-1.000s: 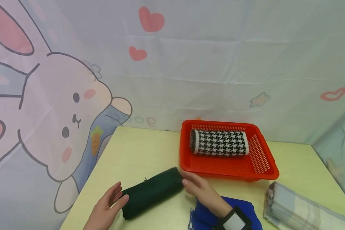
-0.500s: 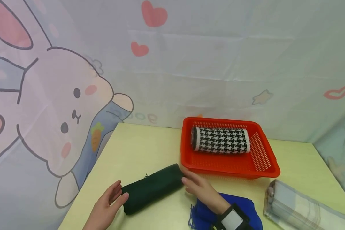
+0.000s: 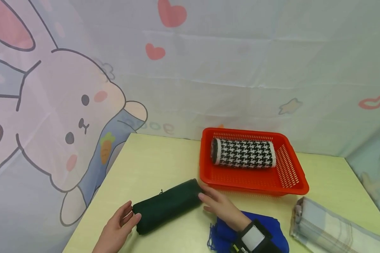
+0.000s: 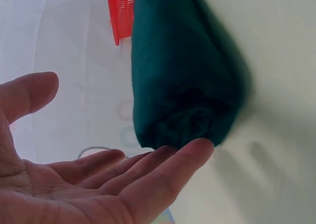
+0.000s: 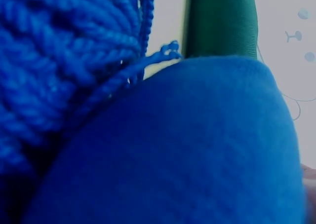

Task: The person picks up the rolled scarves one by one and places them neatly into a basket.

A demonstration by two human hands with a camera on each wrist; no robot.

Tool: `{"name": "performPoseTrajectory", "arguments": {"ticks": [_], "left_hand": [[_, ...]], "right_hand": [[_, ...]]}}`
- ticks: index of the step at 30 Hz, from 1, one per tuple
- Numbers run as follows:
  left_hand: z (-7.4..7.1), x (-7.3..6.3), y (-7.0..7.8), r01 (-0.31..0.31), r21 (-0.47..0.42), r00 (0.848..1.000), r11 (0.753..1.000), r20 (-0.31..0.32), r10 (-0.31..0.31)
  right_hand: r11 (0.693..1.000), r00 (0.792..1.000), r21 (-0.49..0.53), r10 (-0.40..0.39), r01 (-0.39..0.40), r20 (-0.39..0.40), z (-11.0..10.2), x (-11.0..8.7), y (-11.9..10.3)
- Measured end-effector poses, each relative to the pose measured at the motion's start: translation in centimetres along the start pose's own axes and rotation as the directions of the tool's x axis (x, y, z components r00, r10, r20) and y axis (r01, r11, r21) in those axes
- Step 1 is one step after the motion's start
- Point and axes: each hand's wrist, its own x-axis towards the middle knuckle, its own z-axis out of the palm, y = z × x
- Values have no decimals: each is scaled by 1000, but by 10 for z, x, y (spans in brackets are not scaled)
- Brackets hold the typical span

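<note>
A dark green rolled scarf (image 3: 168, 206) lies slantwise on the pale yellow table. At its near left end is my left hand (image 3: 117, 225), palm toward the roll and thumb spread. In the left wrist view its extended fingertips (image 4: 197, 150) touch the rolled end. My right hand (image 3: 223, 207) is at the other end, fingers fairly straight beside the roll; whether they press on it I cannot tell. Under the right forearm sits a folded blue scarf (image 3: 273, 233) with fringe, which fills most of the right wrist view and hides nearly all of that hand there.
Behind the right hand stands a red plastic basket (image 3: 240, 181) holding a rolled black-and-white houndstooth scarf (image 3: 245, 153). A folded pale plaid scarf (image 3: 332, 225) lies at the right. A printed cloth backdrop (image 3: 228, 70) with a rabbit rises behind the table (image 3: 158, 154).
The head view has tilted down slightly less, then settled, so the scene sits a little higher. Both hands stay at the green roll's ends, with only slight movement.
</note>
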Motion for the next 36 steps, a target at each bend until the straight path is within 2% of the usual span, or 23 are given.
{"name": "performPoseTrajectory", "arguments": {"ticks": [11,20,26,36], "left_hand": [[6,4,-10,69,-116,998,991,20,-67],[13,9,-13,109,-191,994,976,52,-101],[19,12,-16,130,-200,991,971,37,-125],[27,16,-17,148,-275,987,950,-14,-158]], "right_hand": [[998,999,-50,40,-39,12,-2,6,0],[997,995,-34,72,-70,62,-4,11,-1],[995,992,-13,97,-96,79,-4,15,-2],[988,981,24,145,-149,125,-5,24,-7]]}}
